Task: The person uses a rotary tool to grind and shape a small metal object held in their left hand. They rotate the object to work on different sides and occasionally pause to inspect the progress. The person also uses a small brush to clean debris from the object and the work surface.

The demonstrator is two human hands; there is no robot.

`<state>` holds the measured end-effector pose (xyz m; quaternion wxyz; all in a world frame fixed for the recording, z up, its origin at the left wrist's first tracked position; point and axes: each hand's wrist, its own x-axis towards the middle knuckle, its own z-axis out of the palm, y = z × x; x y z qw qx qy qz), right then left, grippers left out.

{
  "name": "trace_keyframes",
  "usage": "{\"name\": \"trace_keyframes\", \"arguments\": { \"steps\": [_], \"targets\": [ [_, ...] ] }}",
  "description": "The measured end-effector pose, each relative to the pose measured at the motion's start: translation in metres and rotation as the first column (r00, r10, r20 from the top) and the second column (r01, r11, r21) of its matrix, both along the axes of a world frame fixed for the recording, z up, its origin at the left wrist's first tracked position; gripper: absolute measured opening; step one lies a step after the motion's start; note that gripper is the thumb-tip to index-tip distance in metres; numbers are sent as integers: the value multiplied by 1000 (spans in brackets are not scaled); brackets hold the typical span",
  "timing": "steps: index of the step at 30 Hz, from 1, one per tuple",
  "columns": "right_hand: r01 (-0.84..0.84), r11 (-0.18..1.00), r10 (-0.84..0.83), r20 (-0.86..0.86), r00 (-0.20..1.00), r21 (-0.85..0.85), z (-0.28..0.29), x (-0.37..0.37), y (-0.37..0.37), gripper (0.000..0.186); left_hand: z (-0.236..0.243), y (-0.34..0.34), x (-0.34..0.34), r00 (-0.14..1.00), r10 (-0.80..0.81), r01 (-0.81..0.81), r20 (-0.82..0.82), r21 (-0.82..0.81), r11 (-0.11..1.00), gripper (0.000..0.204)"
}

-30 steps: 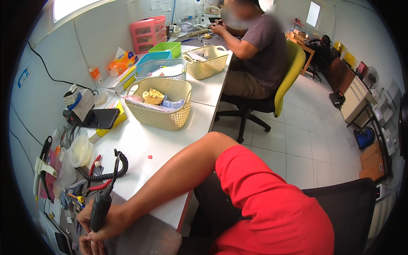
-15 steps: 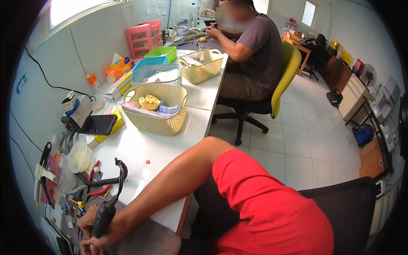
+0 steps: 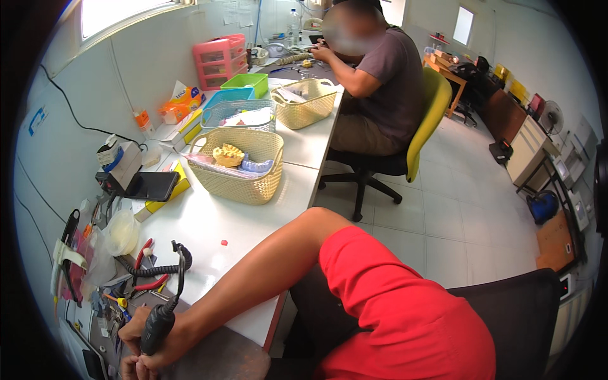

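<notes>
At the lower left, my right hand, at the end of a bare forearm in a red sleeve, is closed around a black rotary handpiece with a coiled cord. My left hand is bent close against it, mostly hidden behind the handpiece and right hand. Its fingers meet the right fingers at the tool's lower end, and what they hold is hidden. Both hands are over a grey work surface. Red-handled pliers, small tools and a clear plastic tub lie just beyond.
Cream baskets holding models and bags stand on the white desk, with a phone, coloured trays and a pink drawer unit. A co-worker sits beyond on a yellow-backed chair, hands raised with a small object.
The view has shifted slightly. My hands and the handpiece stay close together at the lower left with little visible movement. The co-worker remains bent over the object in their hands.
</notes>
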<state>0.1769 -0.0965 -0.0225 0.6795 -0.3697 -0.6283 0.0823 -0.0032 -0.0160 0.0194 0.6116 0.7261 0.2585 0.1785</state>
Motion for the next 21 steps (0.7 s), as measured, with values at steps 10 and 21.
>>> {"name": "trace_keyframes", "arguments": {
  "steps": [10, 21],
  "targets": [
    [-41, 957, 79, 120, 990, -288, 16, 8, -10, 21, -14, 13, -4, 986, -63, 83, 157, -122, 989, 15],
    [-138, 883, 192, 77, 978, -449, 22, 4, -15, 17, -19, 12, 0, 945, -22, 91, 325, -199, 976, 15]
  ]
}}
